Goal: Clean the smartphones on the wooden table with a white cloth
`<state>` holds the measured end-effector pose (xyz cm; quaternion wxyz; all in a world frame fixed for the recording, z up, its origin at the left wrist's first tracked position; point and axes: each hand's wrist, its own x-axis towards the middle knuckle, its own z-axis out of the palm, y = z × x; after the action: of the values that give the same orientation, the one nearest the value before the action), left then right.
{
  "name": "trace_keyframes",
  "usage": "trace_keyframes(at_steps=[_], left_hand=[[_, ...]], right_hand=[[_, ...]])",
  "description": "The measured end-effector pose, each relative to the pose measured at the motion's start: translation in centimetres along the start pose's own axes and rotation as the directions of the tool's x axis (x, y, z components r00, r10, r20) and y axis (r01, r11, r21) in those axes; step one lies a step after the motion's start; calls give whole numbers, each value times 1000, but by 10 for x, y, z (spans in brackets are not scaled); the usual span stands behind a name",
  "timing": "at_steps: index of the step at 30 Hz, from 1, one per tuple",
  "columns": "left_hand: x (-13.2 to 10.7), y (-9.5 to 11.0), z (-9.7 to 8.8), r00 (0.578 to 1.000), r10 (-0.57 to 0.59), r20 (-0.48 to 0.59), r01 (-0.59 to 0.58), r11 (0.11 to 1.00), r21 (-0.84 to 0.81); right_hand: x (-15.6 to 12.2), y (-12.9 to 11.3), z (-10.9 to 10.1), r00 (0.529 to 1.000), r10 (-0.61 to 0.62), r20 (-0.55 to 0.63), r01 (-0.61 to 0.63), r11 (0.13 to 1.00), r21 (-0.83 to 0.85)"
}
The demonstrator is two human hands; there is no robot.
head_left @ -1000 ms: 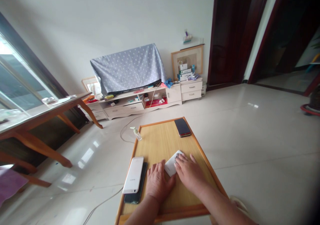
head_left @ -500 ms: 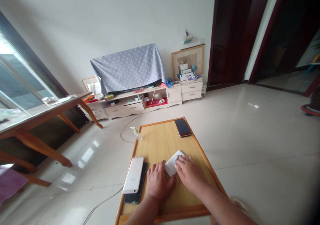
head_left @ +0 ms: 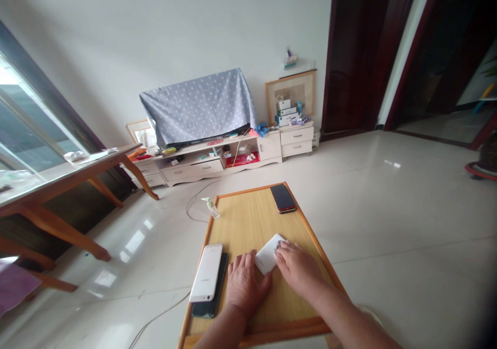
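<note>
Change since a second ago: the right hand (head_left: 298,269) has drawn its fingers in a little on the white flat item (head_left: 267,259); the rest lies as before.

- Low wooden table (head_left: 252,219): bears all below.
- White flat item: near the table's middle, tilted, between both hands.
- Left hand (head_left: 244,281): palm down, flat, thumb against the item's near left edge.
- Right hand: palm down, fingers lightly curled, tips resting on the item's right side (no pinch seen).
- White phone (head_left: 207,279): near left, lying atop a dark phone (head_left: 209,308).
- Red-edged phone (head_left: 282,199): far right corner.
- Small bottle (head_left: 210,207): on the floor, far left corner.
</note>
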<state>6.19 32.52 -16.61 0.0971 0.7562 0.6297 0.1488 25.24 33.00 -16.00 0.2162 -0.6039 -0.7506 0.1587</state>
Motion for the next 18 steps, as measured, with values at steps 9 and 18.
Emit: trace_keyframes(at_steps=[9,18], left_hand=[[0,-1,2,1000,-5,11,5,1000,26],[0,2,-3,1000,-8,20,8,1000,-2]], right_hand=[[-20,-28,3,985,-164,59,156,979,128],[-7,-7,-6,998,-67,17,66,997,46]])
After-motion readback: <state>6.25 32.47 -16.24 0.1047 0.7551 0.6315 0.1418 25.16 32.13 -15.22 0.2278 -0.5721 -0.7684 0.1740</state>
